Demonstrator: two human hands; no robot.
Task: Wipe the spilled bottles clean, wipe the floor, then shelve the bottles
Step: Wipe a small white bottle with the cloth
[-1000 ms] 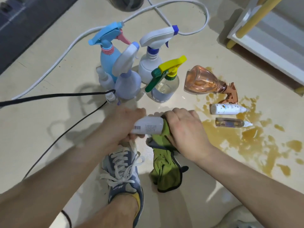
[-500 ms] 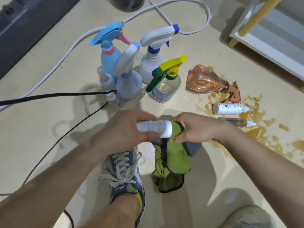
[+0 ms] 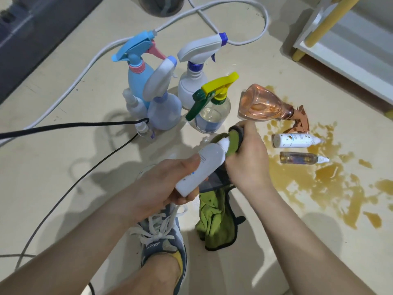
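Head view: left hand (image 3: 161,184) grips the white bottle (image 3: 204,167), newly tilted; right hand (image 3: 246,160) pinches the green cloth (image 3: 214,222), shifted onto its cap, probably finishing.

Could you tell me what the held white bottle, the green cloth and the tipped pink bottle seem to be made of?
White bottle: opaque plastic, probably; smooth, soft sheen. Green cloth: soft fabric, likely microfibre; drapes, folds. Pink spray bottle: clear tinted plastic, perhaps glass; see-through, glossy highlights.
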